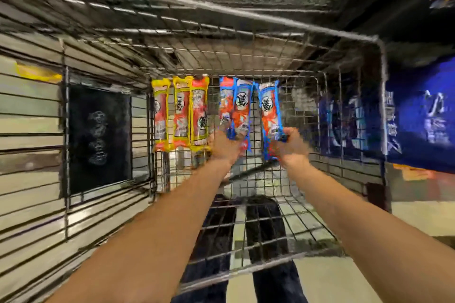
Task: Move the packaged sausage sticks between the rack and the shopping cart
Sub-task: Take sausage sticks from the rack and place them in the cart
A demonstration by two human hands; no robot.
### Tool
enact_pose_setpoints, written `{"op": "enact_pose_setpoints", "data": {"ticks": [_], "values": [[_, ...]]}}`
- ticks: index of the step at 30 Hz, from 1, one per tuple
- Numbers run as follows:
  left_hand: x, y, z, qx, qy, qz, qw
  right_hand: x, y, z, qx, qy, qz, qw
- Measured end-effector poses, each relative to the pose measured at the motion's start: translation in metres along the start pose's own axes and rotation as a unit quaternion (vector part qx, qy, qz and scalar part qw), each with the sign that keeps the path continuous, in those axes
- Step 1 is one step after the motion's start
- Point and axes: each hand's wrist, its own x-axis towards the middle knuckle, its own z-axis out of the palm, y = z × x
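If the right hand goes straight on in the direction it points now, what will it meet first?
The right hand grips the rightmost blue pack and points along it. Beyond the pack, it would probably meet the shopping cart's wire mesh first; blur leaves the depth unclear.

Nothing is legible: the print on the yellow-edged sausage stick packs (181,115), the blue-edged sausage stick packs (242,108) and the white characters on the blue panel (423,115) beyond the wire shopping cart's (381,61) right edge is all blurred.

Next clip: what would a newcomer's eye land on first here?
Lined up in the wire shopping cart: three yellow-edged sausage stick packs on the left, three blue-edged packs on the right. The left hand grips two blue ones' lower ends; the right hand grips the rightmost blue pack.
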Motion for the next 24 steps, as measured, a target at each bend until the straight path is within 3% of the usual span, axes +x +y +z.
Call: {"op": "enact_pose_setpoints", "data": {"ticks": [3, 7, 10, 15, 18, 24], "values": [[0.019, -0.019, 0.01, 0.072, 0.015, 0.051, 0.996, 0.009, 0.013, 0.014, -0.049, 0.015, -0.017, 0.999], [0.032, -0.032, 0.022, 0.161, -0.005, 0.06, 0.985, 0.026, 0.027, 0.024, -0.004, 0.005, -0.028, 1.0], [0.042, -0.036, 0.028, 0.277, 0.048, 0.093, 0.955, 0.036, 0.034, 0.028, 0.031, -0.015, -0.059, 0.998], [0.05, -0.041, 0.034, 0.363, 0.08, 0.111, 0.922, 0.045, 0.042, 0.032, 0.082, -0.036, -0.101, 0.991], [0.052, -0.042, 0.036, 0.325, 0.106, 0.121, 0.932, 0.049, 0.047, 0.033, 0.111, -0.045, -0.133, 0.984], [0.048, -0.06, 0.036, 0.214, 0.111, 0.098, 0.966, 0.049, 0.056, 0.03, 0.066, -0.082, -0.146, 0.984]]}}
